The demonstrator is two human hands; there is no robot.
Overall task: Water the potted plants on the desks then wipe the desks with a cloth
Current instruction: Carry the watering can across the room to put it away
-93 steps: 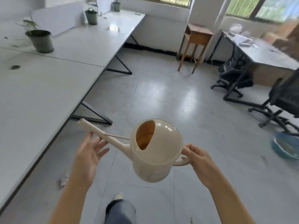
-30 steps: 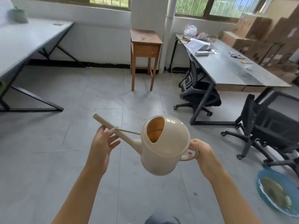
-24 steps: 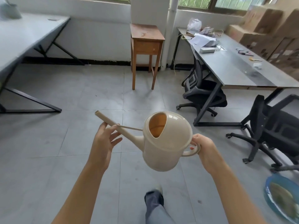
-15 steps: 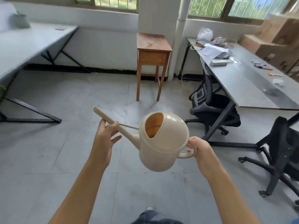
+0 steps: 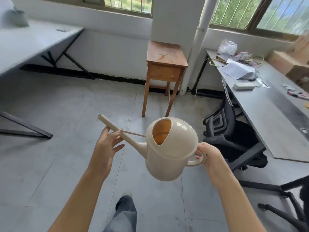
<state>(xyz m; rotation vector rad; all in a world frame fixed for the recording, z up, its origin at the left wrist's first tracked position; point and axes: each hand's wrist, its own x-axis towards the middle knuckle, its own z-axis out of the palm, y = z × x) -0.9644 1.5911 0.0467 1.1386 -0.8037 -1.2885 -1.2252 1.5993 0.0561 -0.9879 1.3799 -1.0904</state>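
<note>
A cream watering can (image 5: 170,151) hangs in mid-air over the grey floor, its long spout pointing up and left. My right hand (image 5: 211,158) grips its ring handle on the right. Under the spout my left hand (image 5: 107,146) props it up with relaxed, nearly straight fingers. A blurred grey-green plant pot (image 5: 16,18) stands on the white desk (image 5: 30,42) at the far left. A grey desk (image 5: 270,114) runs along the right side.
A small wooden side table (image 5: 164,64) stands against the wall by a white pipe. Papers, wires, a bag and cardboard boxes lie on the grey desk. Black office chairs (image 5: 234,139) sit beside it. My leg shows at the bottom.
I have walked forward across the floor, so the wooden table and grey desk are closer. Both hands hold the can as before.
</note>
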